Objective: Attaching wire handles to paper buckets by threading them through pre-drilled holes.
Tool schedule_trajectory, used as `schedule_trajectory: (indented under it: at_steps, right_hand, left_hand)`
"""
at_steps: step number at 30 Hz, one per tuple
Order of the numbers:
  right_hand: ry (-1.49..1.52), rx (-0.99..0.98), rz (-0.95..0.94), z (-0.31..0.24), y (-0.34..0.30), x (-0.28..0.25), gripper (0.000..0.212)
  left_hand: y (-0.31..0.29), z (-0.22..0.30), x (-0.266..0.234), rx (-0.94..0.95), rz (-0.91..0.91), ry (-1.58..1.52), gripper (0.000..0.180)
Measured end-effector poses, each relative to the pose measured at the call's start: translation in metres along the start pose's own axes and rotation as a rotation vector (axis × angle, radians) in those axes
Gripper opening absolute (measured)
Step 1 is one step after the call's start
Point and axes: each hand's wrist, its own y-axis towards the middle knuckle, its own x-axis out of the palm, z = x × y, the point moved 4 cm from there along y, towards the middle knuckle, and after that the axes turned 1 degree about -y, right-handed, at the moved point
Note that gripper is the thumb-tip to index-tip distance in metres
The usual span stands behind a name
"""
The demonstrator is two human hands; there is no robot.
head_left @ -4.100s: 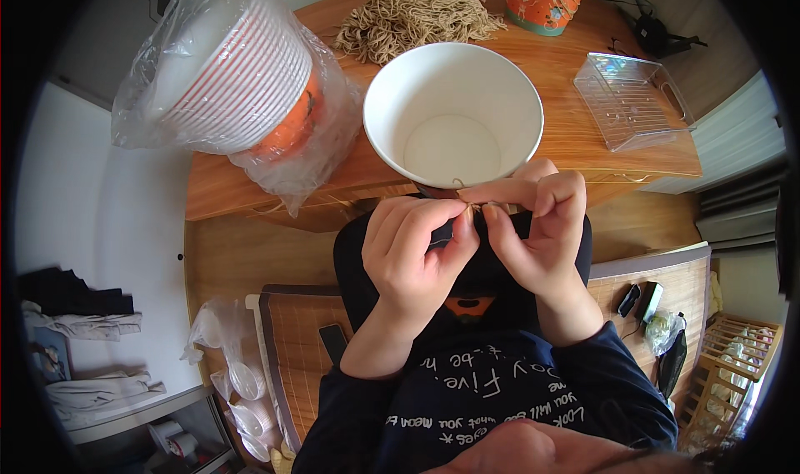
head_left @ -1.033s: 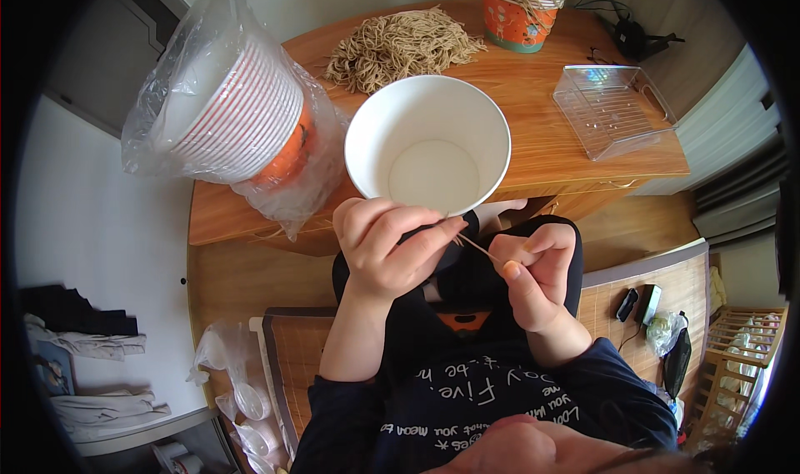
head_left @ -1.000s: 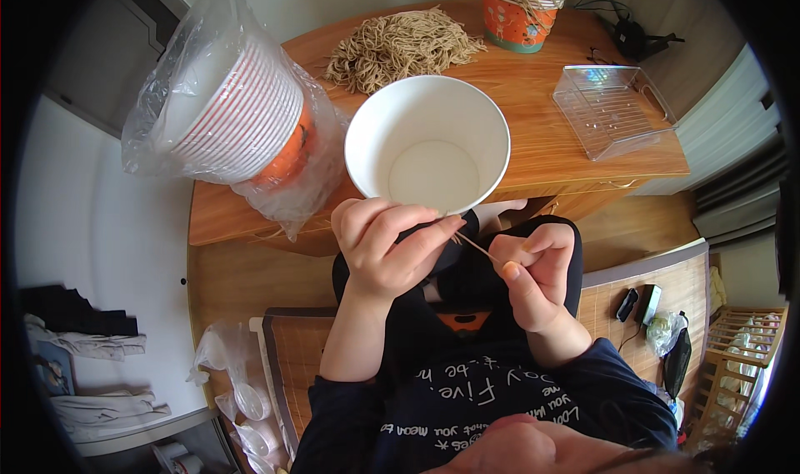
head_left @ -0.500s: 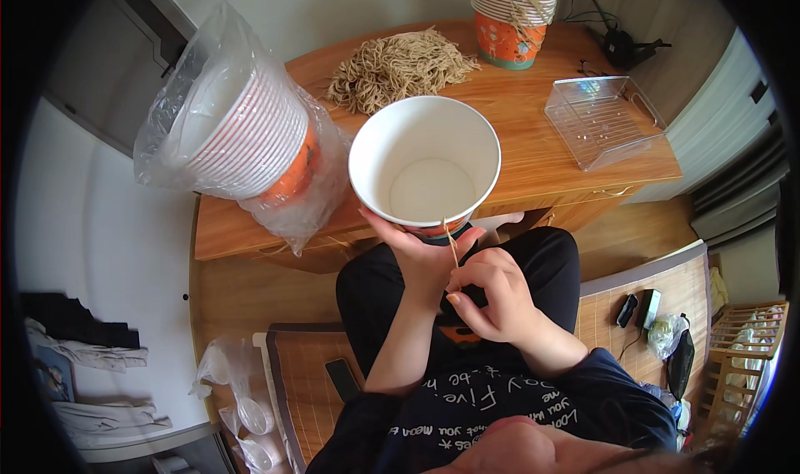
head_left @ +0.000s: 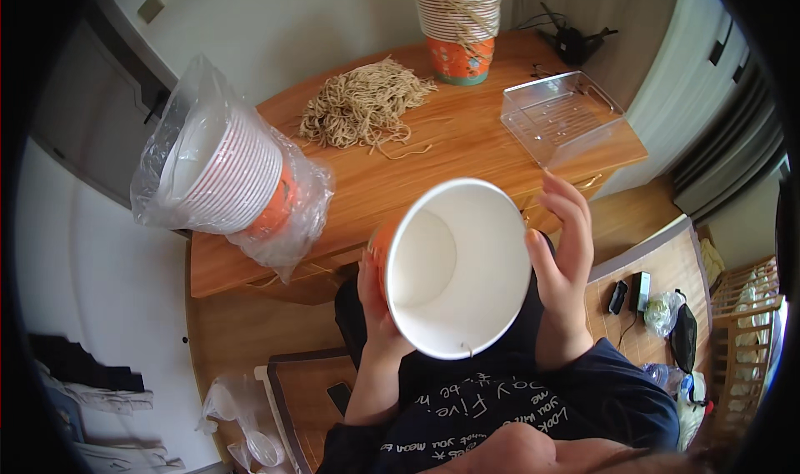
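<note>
A large white-lined paper bucket (head_left: 471, 257) with an orange outside is tilted above my lap, its mouth facing me. My left hand (head_left: 374, 307) grips its outer wall on the left side. At the right of the rim, my right hand (head_left: 568, 245) is raised with its fingers apart and nothing in it. A short bit of tan cord (head_left: 467, 348) shows over the near edge of the rim. How the cord is fixed outside is hidden. On the desk beyond lies a heap of tan cords (head_left: 364, 103), one strand trailing toward the right.
A plastic-wrapped stack of paper buckets (head_left: 237, 178) leans at the desk's left. Another stack (head_left: 461, 53), with cords hanging on it, stands at the back. A clear plastic bin (head_left: 567, 111) and a black device (head_left: 575, 45) are at the right. The wooden desk (head_left: 333, 215) curves ahead.
The bucket has come nearer and tipped toward me. My right hand has let go of the cord end and opened beside the rim. The view has shifted.
</note>
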Motion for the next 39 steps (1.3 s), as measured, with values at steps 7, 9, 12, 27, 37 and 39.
schedule_trajectory:
  at_steps: [7, 9, 12, 27, 37, 39]
  right_hand:
    - [0.324, 0.332, -0.371, 0.004, -0.002, 0.004, 0.017]
    - [0.267, 0.298, -0.322, -0.002, -0.003, 0.0, 0.016]
    - [0.256, 0.274, -0.272, -0.002, -0.007, -0.003, 0.014]
    - [0.377, 0.299, -0.34, 0.0, -0.019, -0.005, 0.016]
    - [1.041, 0.382, -0.524, 0.037, -0.026, 0.011, 0.017]
    - [1.064, 0.327, -0.54, 0.042, -0.024, 0.015, 0.013]
  left_hand:
    - [-0.051, 0.016, -0.009, 0.695, -0.281, 0.796, 0.08]
    - [-0.053, 0.017, -0.006, 0.638, -0.282, 0.811, 0.075]
    - [-0.058, 0.028, 0.003, 0.873, -0.263, 0.929, 0.077]
    - [-0.079, 0.04, -0.006, 0.902, -0.295, 1.086, 0.094]
    - [-0.063, 0.033, 0.006, 0.302, -0.438, 0.282, 0.111]
    - [-0.057, 0.042, 0.011, 0.233, -0.367, 0.052, 0.113]
